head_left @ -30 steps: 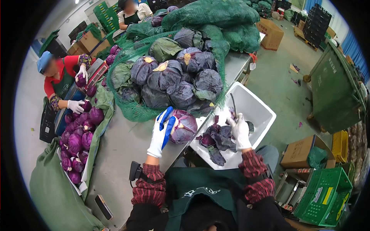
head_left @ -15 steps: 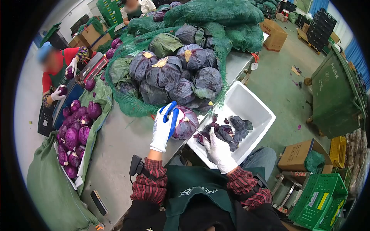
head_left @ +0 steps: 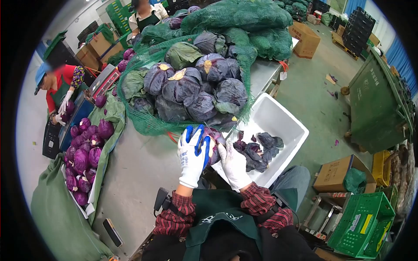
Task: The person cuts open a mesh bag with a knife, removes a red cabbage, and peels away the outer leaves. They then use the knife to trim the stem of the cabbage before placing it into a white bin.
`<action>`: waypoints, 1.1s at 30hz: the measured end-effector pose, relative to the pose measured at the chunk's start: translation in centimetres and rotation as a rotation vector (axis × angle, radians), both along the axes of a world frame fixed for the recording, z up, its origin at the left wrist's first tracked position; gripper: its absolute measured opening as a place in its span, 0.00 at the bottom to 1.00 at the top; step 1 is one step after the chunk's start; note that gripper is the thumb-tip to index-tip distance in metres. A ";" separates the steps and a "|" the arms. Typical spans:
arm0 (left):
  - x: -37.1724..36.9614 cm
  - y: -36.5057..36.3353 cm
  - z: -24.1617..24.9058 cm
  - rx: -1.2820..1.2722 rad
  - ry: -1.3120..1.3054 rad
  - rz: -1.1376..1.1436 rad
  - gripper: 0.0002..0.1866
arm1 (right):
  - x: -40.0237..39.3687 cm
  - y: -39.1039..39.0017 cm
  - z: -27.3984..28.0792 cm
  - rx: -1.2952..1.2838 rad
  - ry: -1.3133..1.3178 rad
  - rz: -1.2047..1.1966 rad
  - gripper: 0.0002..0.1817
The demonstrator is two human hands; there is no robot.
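A red cabbage (head_left: 216, 135) is at the table edge, largely covered by my hands. My left hand (head_left: 193, 160), in a white glove with blue-coated fingers, is wrapped over its left side. My right hand (head_left: 234, 168), in a white glove, presses against its right side, fingers pointing up; whether anything small sits in that palm is hidden. Just behind, a green mesh sack (head_left: 150, 126) lies open, full of dark-leaved red cabbages (head_left: 182, 85). To the right, a white bin (head_left: 292, 143) holds loose dark outer leaves (head_left: 257, 156).
Peeled purple cabbages (head_left: 81, 160) lie on green cloth at the left, near a co-worker (head_left: 61, 85) handling one. A second person (head_left: 146, 15) stands at the back. A green wheeled bin (head_left: 379, 104), a carton (head_left: 344, 176) and a green crate (head_left: 361, 226) stand right.
My right hand has moved up and left from the leaves in the white bin to the cabbage. My left hand stays on the cabbage, which looks turned. The co-worker's hands have come together.
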State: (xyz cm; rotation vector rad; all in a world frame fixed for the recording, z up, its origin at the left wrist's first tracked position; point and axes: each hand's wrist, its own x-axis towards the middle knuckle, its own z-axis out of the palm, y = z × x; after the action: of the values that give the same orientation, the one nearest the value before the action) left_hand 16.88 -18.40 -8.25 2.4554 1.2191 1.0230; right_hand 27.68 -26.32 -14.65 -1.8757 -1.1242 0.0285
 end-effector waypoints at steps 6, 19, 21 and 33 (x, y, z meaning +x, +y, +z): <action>-2.1 0.4 -1.1 -0.107 -0.233 -0.142 0.20 | 5.9 1.1 -4.3 0.142 -0.390 -0.083 0.20; -4.0 0.4 1.9 -0.216 0.130 0.083 0.31 | 0.4 -1.1 2.6 -0.164 0.151 0.171 0.31; -3.8 0.5 0.0 -0.083 0.016 0.010 0.31 | -1.1 -0.4 3.1 -0.181 0.032 0.161 0.31; -5.3 0.5 2.5 -0.293 -0.040 0.021 0.29 | 6.8 -0.5 -6.1 -0.279 0.116 0.002 0.29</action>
State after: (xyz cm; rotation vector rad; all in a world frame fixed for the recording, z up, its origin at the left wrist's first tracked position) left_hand 11.63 -17.85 -5.75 2.1926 1.2826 0.8275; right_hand 34.48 -26.81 -20.76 -2.0883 -1.0849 0.3058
